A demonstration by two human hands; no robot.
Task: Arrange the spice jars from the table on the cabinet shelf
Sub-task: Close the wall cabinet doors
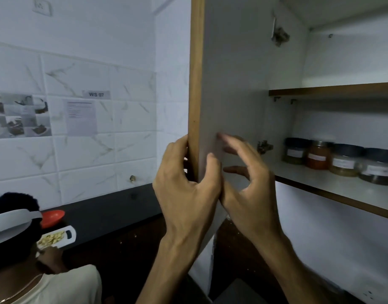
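The cabinet door (230, 88) stands open, edge-on to the camera, with its long axis vertical and its wood-trimmed free edge (196, 84) nearest the viewer. To the right of the door, the cabinet shelf (333, 183) runs away to the right and carries four spice jars (340, 160) in one row: a dark-lidded jar at the left end, an orange-filled jar next, then two more dark-lidded jars. Neighbouring jars appear to touch or nearly touch; the blur does not settle which. The upper shelf (333, 91) shows nothing on its visible part. Both hands are at the door, not at the jars. The left hand (184, 185) grips the free edge, fingers wrapped round the outer face and thumb pressed on the inner face. The right hand (245, 178) is just beside it on the inner side, fingers spread and loosely curved, holding nothing; it is motion-blurred, so contact with the door panel cannot be confirmed. The jars lie to the right of and slightly above the right hand, with the lower hinge (264, 147) between. The right hand is the nearer hand to the shelf. Judgement: all visible jars are shelved, so the step in hand concerns the door, which the left hand controls. Lower left, another person (24, 249) works at a dark counter (114, 207).
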